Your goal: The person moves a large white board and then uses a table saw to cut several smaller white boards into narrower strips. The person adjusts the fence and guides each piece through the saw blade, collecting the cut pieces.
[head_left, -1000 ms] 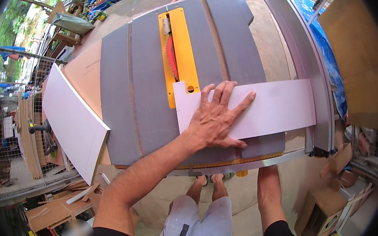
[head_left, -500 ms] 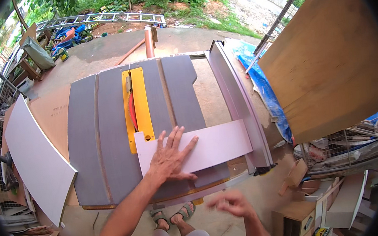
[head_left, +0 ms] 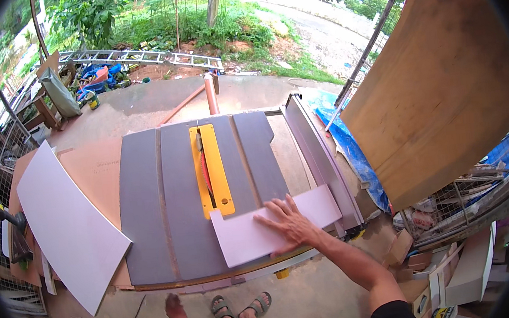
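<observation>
Grey saw table (head_left: 150,216); right hand (head_left: 290,222) flat on white board (head_left: 249,238); yellow blade insert (head_left: 212,169) just beyond.

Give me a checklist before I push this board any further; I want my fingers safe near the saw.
1. Right hand flat on the white board, fingers spread: ok.
2. Right hand apart from the yellow blade insert: ok, it lies to the insert's right.
3. Left hand away from the blade: ok, it hangs below the saw table edge, holding nothing visible.
4. Blade still or spinning: cannot tell.
5. Board's right end snug against the fence: cannot tell.
6. Large white panel out of the board's way: ok, it lies at the far left.
</observation>
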A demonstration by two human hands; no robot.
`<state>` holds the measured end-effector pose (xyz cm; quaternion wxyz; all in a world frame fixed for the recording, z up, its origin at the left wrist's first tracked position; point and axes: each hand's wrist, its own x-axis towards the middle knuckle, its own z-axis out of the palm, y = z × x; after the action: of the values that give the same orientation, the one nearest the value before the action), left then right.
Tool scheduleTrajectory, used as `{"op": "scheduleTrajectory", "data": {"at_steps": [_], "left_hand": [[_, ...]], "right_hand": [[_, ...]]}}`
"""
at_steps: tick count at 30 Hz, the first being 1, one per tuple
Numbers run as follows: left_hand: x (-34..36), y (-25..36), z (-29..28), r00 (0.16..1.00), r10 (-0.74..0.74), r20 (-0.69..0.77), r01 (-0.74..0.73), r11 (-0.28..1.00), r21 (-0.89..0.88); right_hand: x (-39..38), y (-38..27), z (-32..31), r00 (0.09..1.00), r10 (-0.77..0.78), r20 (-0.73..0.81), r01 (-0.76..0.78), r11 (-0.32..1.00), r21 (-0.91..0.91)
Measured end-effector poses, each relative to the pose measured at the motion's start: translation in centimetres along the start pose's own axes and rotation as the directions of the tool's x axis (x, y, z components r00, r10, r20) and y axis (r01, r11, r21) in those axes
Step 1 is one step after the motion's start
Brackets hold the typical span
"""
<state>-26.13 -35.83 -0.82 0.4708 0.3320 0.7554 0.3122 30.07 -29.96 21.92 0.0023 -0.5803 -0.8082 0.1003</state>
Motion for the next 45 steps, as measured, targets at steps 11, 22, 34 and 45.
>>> {"op": "scheduleTrajectory", "data": {"at_steps": [11, 22, 34, 45], "left_hand": [[12.1, 3.2, 8.4, 0.942, 0.053, 0.332, 0.27, 0.47, -0.84], [9.1, 6.6, 10.0, 0.934, -0.021, 0.357, 0.328, 0.447, -0.832], [7.3, 9.1, 10.5, 0.93, -0.047, 0.364, 0.346, 0.44, -0.829], [7.1, 9.9, 8.6, 0.911, -0.035, 0.412, 0.389, 0.408, -0.826]], "right_hand": [[-6.5, -2.4, 0.8, 0.997, 0.073, -0.026, -0.075, 0.993, -0.096], [-8.9, -0.6, 1.8, 0.993, 0.095, -0.066, -0.097, 0.995, -0.033], [-9.4, -0.5, 1.4, 0.985, 0.147, -0.095, -0.149, 0.989, -0.014], [-9.4, -0.5, 1.0, 0.988, 0.137, -0.074, -0.142, 0.987, -0.075]]}}
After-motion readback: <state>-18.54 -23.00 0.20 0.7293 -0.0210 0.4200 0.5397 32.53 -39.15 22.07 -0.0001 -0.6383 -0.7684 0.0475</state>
